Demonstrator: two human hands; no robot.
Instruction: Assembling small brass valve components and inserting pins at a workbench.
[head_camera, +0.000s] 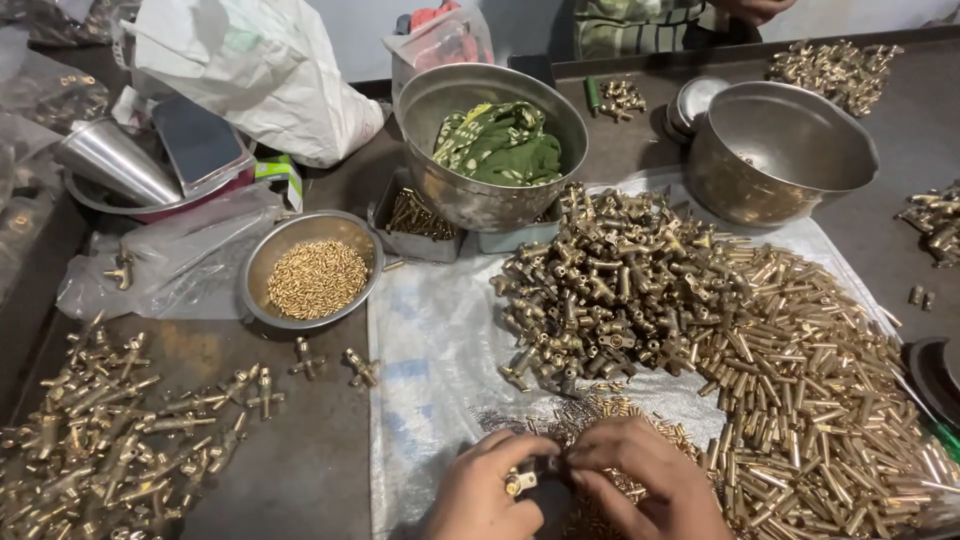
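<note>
At the bottom edge my left hand (480, 490) pinches a small brass fitting (519, 483) against a dark tool between my hands. My right hand (645, 475) closes its fingertips on the same spot from the right. Both hands rest over a scatter of tiny brass pins (610, 408) on a white plastic sheet (430, 340). Just beyond lies a heap of brass T-shaped fittings (600, 280), with a big spread of brass tubes (810, 380) to its right.
A steel bowl of small brass pieces (317, 277) sits left of the sheet. Assembled fittings (110, 430) cover the left tabletop. A large steel bowl holds green cloth (500, 140); an empty steel bowl (780, 150) stands at the right. Another person's striped garment (640, 25) shows at the far edge.
</note>
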